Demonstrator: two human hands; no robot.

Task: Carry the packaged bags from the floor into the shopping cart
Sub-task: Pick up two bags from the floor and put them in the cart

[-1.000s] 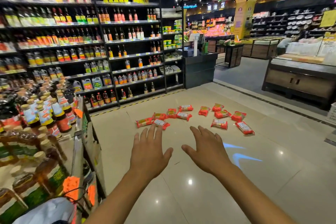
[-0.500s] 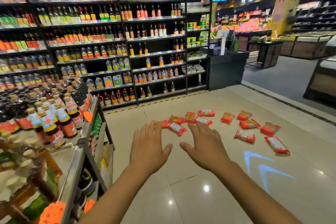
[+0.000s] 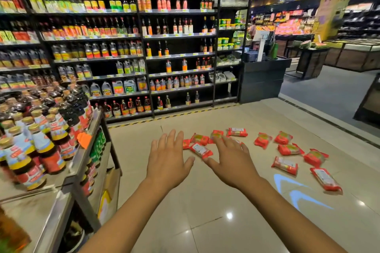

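Several red packaged bags lie scattered on the beige tiled floor ahead of me, one between my hands, another to the right and one nearest on the far right. My left hand and my right hand are stretched out side by side, palms down, fingers spread, holding nothing. Both hover in front of the left group of bags. No shopping cart is in view.
A metal display stand loaded with sauce bottles is close on my left. Tall shelves of bottles line the far side of the aisle. A dark counter stands at the shelf end. Blue arrow lights fall on the floor.
The view has swung left and come closer to the bags, which now sit further right and larger. Both hands stay open and outstretched, now overlapping the left bags.
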